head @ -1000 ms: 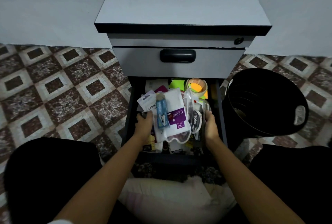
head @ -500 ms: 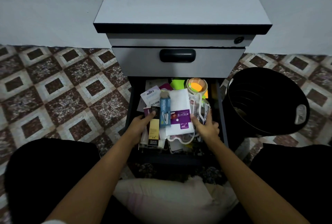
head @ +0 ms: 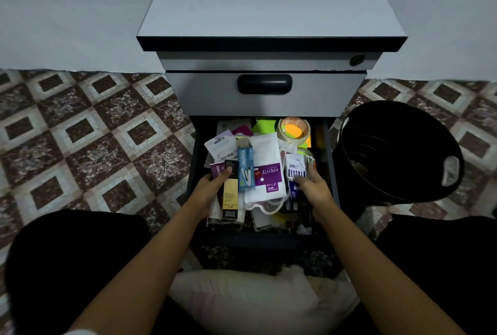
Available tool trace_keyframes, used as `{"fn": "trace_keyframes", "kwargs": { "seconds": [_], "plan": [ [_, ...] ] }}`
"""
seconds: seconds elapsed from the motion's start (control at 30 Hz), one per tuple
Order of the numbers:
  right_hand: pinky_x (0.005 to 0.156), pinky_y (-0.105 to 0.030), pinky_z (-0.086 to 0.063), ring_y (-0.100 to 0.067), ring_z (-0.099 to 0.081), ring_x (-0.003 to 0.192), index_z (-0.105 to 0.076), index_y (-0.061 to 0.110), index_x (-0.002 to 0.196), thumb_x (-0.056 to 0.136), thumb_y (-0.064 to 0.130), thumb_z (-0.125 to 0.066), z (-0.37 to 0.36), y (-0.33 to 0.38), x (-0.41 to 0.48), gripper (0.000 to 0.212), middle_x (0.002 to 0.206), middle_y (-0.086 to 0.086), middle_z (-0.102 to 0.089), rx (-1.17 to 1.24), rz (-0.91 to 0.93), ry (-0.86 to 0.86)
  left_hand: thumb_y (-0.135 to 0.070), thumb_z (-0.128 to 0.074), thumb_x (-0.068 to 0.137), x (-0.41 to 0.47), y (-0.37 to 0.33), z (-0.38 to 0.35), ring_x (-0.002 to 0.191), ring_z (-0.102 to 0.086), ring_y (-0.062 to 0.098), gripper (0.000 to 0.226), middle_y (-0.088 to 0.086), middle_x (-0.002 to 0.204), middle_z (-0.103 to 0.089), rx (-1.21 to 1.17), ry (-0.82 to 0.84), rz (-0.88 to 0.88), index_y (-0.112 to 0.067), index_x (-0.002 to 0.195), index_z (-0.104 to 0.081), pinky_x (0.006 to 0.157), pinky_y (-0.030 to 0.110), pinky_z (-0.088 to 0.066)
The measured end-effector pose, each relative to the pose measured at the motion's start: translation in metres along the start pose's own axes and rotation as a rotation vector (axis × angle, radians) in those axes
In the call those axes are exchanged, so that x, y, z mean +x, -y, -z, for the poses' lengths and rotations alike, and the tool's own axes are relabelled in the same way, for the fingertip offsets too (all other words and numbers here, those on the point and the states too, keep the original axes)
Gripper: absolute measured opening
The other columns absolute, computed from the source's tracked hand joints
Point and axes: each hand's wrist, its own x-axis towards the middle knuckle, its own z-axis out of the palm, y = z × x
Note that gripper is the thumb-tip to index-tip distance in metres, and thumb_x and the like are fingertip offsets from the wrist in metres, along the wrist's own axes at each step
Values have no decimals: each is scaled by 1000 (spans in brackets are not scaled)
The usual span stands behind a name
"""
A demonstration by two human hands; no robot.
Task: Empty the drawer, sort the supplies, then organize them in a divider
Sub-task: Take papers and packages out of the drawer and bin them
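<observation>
Clamping the loose supplies (head: 266,159) between curled left hand (head: 211,190) and right hand (head: 314,186) inside the open drawer (head: 263,239), the person risks the topmost stapler pack (head: 245,168) sliding off when lifted.

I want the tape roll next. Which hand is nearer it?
Right. The right hand is in front of the tape roll, on the drawer's right side; the left hand is at its left side, farther off.

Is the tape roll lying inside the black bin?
No, the tape roll sits at the back of the open drawer, while the bin stands beside it.
</observation>
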Motion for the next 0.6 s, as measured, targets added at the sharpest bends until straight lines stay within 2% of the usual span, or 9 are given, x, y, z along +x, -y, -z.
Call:
{"fn": "trace_keyframes", "kwargs": {
  "seconds": [0.07, 0.13, 0.2, 0.27, 0.33, 0.4, 0.47, 0.53, 0.6],
  "plan": [
    [106, -40, -39, -25, -47, 126, -22, 24, 150, 84, 32, -67, 0, 1, -2, 80, 140, 1, -45, -85, -20, 15, -25, -63, 88, 1, 0, 1, 81, -64, 26, 31, 11, 91, -67, 7, 2, -9, -5, 112, -59, 77, 40, -53],
    [109, -48, -34, -29, -43, 130, -22, 25, 149, 63, 58, -75, 0, -7, 9, 106, 143, -1, -45, -133, -50, 19, -25, -64, 87, 1, 0, 2, 81, -65, 25, 31, 11, 92, -68, 30, 6, -16, -7, 112, -59, 75, 38, -54],
    [109, -51, -32, -31, -40, 133, -25, 26, 147, 38, 81, -73, 4, -44, 53, 131, 145, -2, -44, -186, -85, 5, -25, -64, 87, 2, 0, 3, 82, -65, 24, 32, 9, 93, -68, 50, 19, -40, -9, 115, -58, 76, 38, -53],
    [109, -51, -32, -32, -37, 134, -30, 28, 144, 28, 89, -68, 0, -42, 52, 137, 146, -3, -41, -255, -147, -3, -24, -63, 88, 3, 0, 4, 83, -65, 24, 31, 9, 94, -68, 68, 33, -59, -9, 115, -59, 79, 39, -53],
    [111, -46, -29, -34, -31, 135, -41, 24, 140, 41, 87, -65, -4, -18, 26, 120, 145, -8, -38, -346, -165, -10, -24, -63, 88, 5, 0, 7, 83, -65, 25, 26, 10, 93, -68, 83, 35, -57, -9, 109, -61, 82, 41, -52],
    [111, -43, -22, -36, -23, 137, -43, 15, 138, 43, 89, -60, -6, 2, 4, 121, 146, -15, -33, -442, -145, -9, -24, -63, 88, 4, -2, 8, 80, -65, 23, 16, 9, 90, -68, 90, 34, -55, -13, 99, -63, 79, 38, -53],
    [112, -43, -20, -35, -17, 140, -34, 11, 142, 46, 84, -66, -3, 8, 0, 125, 150, -17, -26, -400, -127, -25, -23, -62, 89, 4, -3, 7, 79, -65, 21, 10, 7, 89, -68, 84, 47, -65, -16, 96, -63, 74, 34, -54],
    [112, -45, -23, -33, -15, 142, -19, 6, 146, 65, 62, -74, -2, 7, 2, 113, 154, -16, -14, -276, -106, -36, -21, -61, 89, 5, -4, 5, 79, -65, 19, 8, 5, 89, -69, 88, 66, -73, -18, 97, -62, 74, 33, -54],
    [111, -47, -31, -32, -27, 138, -16, 2, 143, 66, 52, -78, -1, 4, 7, 111, 151, -17, -22, -198, -113, -19, -21, -62, 88, 5, -5, 4, 84, -66, 20, 17, 6, 95, -69, 87, 83, -84, -17, 105, -62, 78, 36, -54]
  ]
}}
